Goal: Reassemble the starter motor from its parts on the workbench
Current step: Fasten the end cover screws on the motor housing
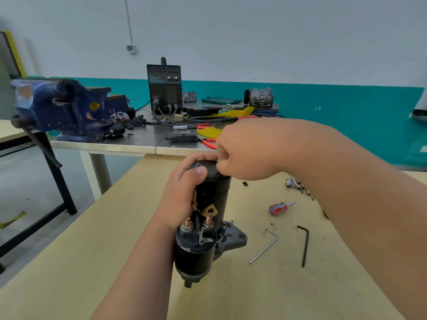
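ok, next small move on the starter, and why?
Probably finger-seat whatever the right hand is working at the end cap before taking a tool. The left hand grips the starter motor upright on the workbench. The right hand curls onto the cap, what it pinches hidden. The screwdriver, silver hex key and black hex key lie untouched at right.

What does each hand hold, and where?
The left hand grips the starter motor around its upper body. The right hand curls at the top cap; whether it pinches anything cannot be told.
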Motion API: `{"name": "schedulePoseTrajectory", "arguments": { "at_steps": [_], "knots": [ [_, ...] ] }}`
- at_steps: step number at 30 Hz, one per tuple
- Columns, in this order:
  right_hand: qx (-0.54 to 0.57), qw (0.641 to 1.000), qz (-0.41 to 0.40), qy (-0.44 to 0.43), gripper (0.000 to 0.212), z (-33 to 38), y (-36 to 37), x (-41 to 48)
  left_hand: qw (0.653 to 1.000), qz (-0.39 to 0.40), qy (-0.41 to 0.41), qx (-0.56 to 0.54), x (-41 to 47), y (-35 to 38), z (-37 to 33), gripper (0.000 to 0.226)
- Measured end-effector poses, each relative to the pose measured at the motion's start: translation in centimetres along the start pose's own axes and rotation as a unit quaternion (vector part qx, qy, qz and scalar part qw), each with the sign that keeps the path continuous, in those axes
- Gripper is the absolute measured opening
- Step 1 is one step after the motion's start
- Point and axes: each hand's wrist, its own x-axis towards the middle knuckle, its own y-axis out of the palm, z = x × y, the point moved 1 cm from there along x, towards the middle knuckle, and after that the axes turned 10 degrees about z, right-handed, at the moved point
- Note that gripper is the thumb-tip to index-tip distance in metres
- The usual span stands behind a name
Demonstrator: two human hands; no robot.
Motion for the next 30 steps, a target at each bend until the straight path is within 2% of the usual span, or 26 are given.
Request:
{"name": "schedulePoseTrajectory", "arguments": {
  "at_steps": [2,5,8,12,16,21,26,30],
  "knots": [
    [-0.011,1.0,0.017,-0.012,0.025,0.4,-0.1,0.2,1.0,-0.003,0.002,0.005,0.0,-0.1,-0.1,0.033],
    [-0.06,0.998,0.016,0.002,0.039,1.0,0.0,0.6,1.0,-0.011,0.004,0.004,-0.1,-0.2,-0.1,0.034],
    [-0.036,0.999,-0.005,0.008,0.044,0.6,-0.1,0.5,1.0,-0.005,0.002,-0.014,-0.2,-0.2,-0.2,0.033],
    [-0.005,1.0,0.01,-0.008,0.033,0.7,-0.2,0.6,0.999,0.001,-0.012,-0.038,-0.4,-0.4,-0.3,0.034],
    [-0.056,0.998,0.005,0.008,0.041,1.3,0.1,1.1,0.999,-0.003,-0.018,-0.037,-0.4,-0.3,-0.4,0.034],
    [0.004,1.0,0.005,0.001,0.037,0.7,-0.2,0.6,0.999,-0.007,-0.014,-0.04,-0.2,-0.4,-0.3,0.033],
    [-0.044,0.999,0.01,0.004,0.041,1.1,0.1,0.8,0.999,-0.009,-0.016,-0.04,-0.2,-0.3,-0.2,0.035],
    [0.009,1.0,0.0,0.004,0.034,0.5,-0.1,0.5,0.999,-0.003,-0.008,-0.041,-0.2,-0.2,-0.3,0.033]
  ]
}}
